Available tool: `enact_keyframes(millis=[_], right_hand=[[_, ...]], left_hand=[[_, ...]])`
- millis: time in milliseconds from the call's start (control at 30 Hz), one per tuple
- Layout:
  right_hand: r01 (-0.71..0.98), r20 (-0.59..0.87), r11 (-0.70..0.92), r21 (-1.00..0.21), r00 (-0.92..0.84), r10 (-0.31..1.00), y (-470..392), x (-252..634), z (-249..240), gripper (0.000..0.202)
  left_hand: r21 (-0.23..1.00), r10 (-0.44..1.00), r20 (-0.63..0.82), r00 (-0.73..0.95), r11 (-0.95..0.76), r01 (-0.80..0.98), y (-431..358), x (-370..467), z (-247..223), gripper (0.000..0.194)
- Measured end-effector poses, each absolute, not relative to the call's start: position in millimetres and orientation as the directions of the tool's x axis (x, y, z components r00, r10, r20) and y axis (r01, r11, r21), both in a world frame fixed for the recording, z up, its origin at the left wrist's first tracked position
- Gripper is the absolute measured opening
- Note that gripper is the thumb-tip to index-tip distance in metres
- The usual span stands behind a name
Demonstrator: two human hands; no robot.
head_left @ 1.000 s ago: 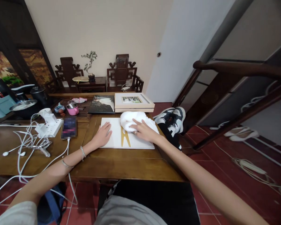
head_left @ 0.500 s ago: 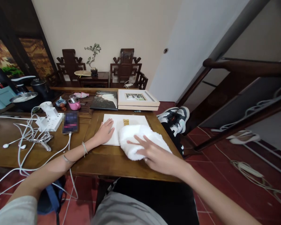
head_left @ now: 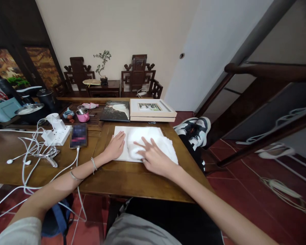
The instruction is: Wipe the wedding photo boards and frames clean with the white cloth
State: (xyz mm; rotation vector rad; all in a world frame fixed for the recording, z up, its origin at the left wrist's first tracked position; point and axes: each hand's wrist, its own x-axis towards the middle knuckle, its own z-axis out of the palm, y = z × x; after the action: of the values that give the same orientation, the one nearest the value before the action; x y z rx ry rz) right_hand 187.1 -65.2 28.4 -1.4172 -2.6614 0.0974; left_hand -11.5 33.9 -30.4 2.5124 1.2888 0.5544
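My left hand [head_left: 115, 145] lies flat, fingers extended, on the left side of a white rectangular board [head_left: 121, 156]. A fluffy white cloth [head_left: 165, 149] covers most of the board's middle and right and hangs over its right edge onto the wood. Across the top of the cloth, my right hand [head_left: 154, 158] presses down with its fingers spread. Its thumb is hard to make out, and a ring shows on one finger. The board rests on a brown wooden table [head_left: 112, 180]. What lies beneath the cloth is hidden.
Behind the board are a dark picture panel [head_left: 112, 114] and stacked pale frames [head_left: 153, 115]. To the left are a phone [head_left: 78, 135], a power strip [head_left: 61, 136] with tangled white cables, and a pink cup [head_left: 83, 116]. Sneakers [head_left: 193, 131] show beyond the table's right edge.
My right hand has slid the cloth left and away from me across the board, covering the small gold cat-like mark seen before. My left hand has stayed on the board.
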Motion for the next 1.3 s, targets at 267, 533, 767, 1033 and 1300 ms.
enact_keyframes(millis=[267,533,767,1033,1300], right_hand=[[0.799,0.037,0.576,-0.173,-0.579,0.815,-86.0,190.7,37.5,0.044],[0.892,0.100,0.452,-0.005,-0.450,0.888,-0.9,165.3,28.7,0.046],[0.663,0.088,0.738,-0.122,-0.734,0.674,-68.9,154.2,34.4,0.041],[0.782,0.052,0.568,-0.257,-0.575,0.816,-75.0,176.5,53.2,0.033],[0.779,0.067,0.382,-0.497,-0.405,0.912,18.6,196.9,53.6,0.034]], left_hand=[[0.383,0.813,0.189,0.551,-0.577,0.721,33.1,-12.4,-28.4,0.049],[0.600,0.837,0.269,0.477,-0.533,0.596,30.0,-14.0,-18.6,0.050],[0.792,0.886,0.376,0.270,-0.459,0.403,31.8,-13.6,-11.4,0.050],[0.432,0.771,0.372,0.517,-0.637,0.639,17.5,-12.3,-10.1,0.039],[0.365,0.795,0.355,0.492,-0.603,0.710,26.5,-16.9,-28.5,0.046]])
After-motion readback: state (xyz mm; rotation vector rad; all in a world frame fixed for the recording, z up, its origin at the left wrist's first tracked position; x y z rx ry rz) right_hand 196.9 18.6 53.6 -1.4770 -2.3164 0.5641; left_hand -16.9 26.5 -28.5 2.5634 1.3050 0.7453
